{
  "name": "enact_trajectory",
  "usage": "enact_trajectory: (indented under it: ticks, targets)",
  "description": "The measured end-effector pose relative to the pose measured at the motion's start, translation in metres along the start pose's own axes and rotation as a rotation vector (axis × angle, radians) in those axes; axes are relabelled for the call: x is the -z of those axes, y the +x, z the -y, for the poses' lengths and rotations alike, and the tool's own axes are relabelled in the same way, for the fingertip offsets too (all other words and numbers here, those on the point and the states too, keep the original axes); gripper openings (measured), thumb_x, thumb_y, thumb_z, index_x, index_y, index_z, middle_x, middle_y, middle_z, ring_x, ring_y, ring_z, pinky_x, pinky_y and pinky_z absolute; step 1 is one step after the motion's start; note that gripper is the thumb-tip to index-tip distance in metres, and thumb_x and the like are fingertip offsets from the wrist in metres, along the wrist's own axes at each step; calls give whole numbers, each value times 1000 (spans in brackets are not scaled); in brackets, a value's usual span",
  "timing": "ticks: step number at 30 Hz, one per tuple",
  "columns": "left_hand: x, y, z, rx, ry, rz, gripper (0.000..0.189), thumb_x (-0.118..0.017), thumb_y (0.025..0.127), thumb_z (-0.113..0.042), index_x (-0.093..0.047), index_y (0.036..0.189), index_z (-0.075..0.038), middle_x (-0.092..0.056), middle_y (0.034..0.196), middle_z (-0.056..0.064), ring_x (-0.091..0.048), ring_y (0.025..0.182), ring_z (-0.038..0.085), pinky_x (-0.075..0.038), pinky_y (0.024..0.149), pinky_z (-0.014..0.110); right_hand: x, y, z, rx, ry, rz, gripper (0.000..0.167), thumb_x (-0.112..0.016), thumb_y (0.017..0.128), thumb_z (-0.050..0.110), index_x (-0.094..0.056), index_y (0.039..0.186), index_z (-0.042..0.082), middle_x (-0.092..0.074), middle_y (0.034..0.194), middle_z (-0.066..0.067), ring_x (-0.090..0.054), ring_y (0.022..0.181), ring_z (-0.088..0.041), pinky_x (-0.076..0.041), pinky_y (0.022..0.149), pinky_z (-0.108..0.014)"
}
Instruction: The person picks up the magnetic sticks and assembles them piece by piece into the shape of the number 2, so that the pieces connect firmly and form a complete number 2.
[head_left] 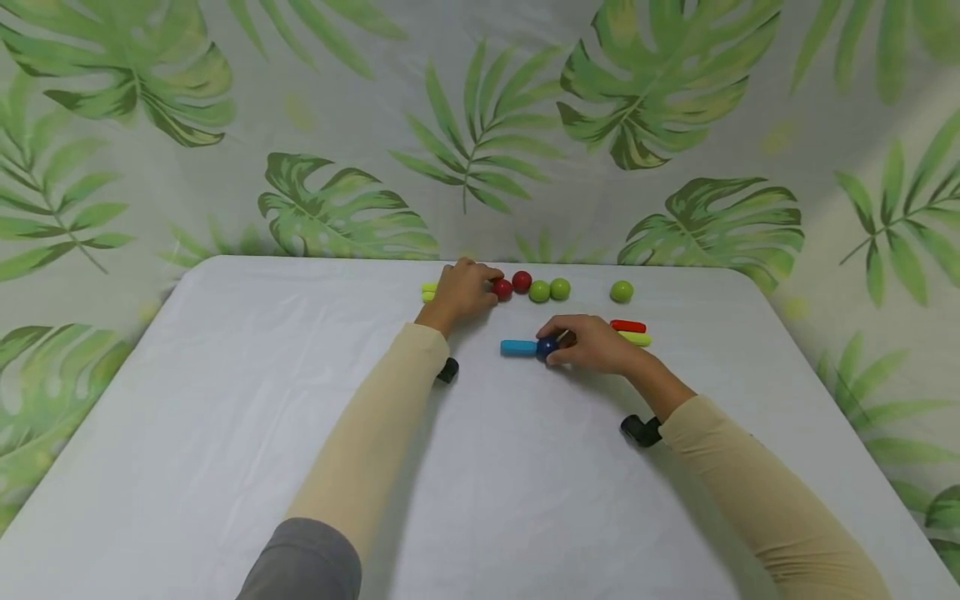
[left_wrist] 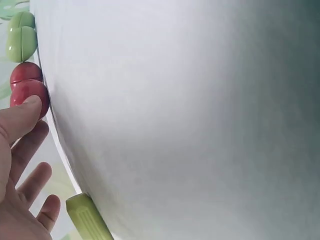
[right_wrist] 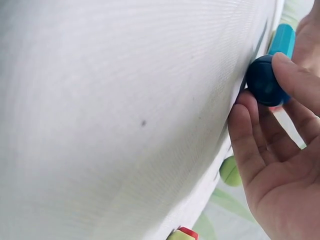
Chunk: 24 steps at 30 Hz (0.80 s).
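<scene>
My left hand (head_left: 463, 290) is at the far side of the table, its thumb and index finger pinching a glossy red ball (left_wrist: 31, 94). Right against that ball sits a second red ball (head_left: 522, 282). Nearer to me, my right hand (head_left: 592, 343) grips a dark blue ball (right_wrist: 266, 80) between thumb and fingers, low over the cloth. A light blue stick (head_left: 518, 348) lies just left of the blue ball, end toward it. Part of a yellow-green stick (head_left: 428, 292) shows beside my left hand, the rest hidden behind it.
Two green balls (head_left: 550, 290) stand right of the red ones, and another green ball (head_left: 622, 291) lies farther right. Beyond my right hand are a red stick (head_left: 628, 326) and a yellow-green stick (head_left: 637, 339), side by side. A leaf-patterned cloth hangs behind the white table (head_left: 225, 375).
</scene>
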<state>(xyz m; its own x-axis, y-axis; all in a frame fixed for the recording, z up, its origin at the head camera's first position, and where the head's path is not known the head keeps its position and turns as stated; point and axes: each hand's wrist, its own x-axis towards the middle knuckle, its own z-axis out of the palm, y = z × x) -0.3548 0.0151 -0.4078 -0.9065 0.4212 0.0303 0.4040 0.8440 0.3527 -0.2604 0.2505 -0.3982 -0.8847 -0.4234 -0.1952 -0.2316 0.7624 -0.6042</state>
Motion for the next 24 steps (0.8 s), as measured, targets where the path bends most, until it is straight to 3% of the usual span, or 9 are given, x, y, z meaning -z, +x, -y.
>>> enact_trajectory:
  ticks: [5,11,14,20,24]
  targets:
    - [3,-1,1,-7,-7,-8,37,-68,92,-24,-66,129,-20,-66,132,0,-46,131,26,-37,109,46,-1,0,0,-17,0,5,38,-74,90,18,-65,126,15,-66,122,-12,-61,104,-25,-56,93,-39]
    - [8,-3,-5,-47,10,53,48,-69,91,-28,-59,137,-20,-63,136,1,-49,126,26,-40,106,46,0,-1,0,-15,-9,-1,38,-73,90,18,-64,126,15,-66,123,-12,-61,106,-27,-55,95,-41]
    - [7,-3,-7,-71,-5,74,44,-66,94,-27,-61,136,-21,-64,135,1,-50,123,25,-41,106,46,0,-1,0,-10,-6,-4,37,-73,90,18,-65,126,14,-66,123,-13,-62,106,-27,-55,96,-42]
    - [9,-8,-3,-66,-40,79,34,-67,92,-18,-66,127,-18,-67,124,2,-52,113,23,-45,103,42,-1,0,0,-25,1,2,37,-73,90,18,-64,126,16,-65,124,-13,-60,107,-27,-55,95,-41]
    - [13,-11,0,-95,-96,108,36,-64,91,-7,-65,127,-14,-66,124,7,-55,112,25,-46,106,40,0,-1,0,-23,2,2,38,-73,90,18,-64,127,15,-65,125,-13,-60,107,-27,-55,96,-41]
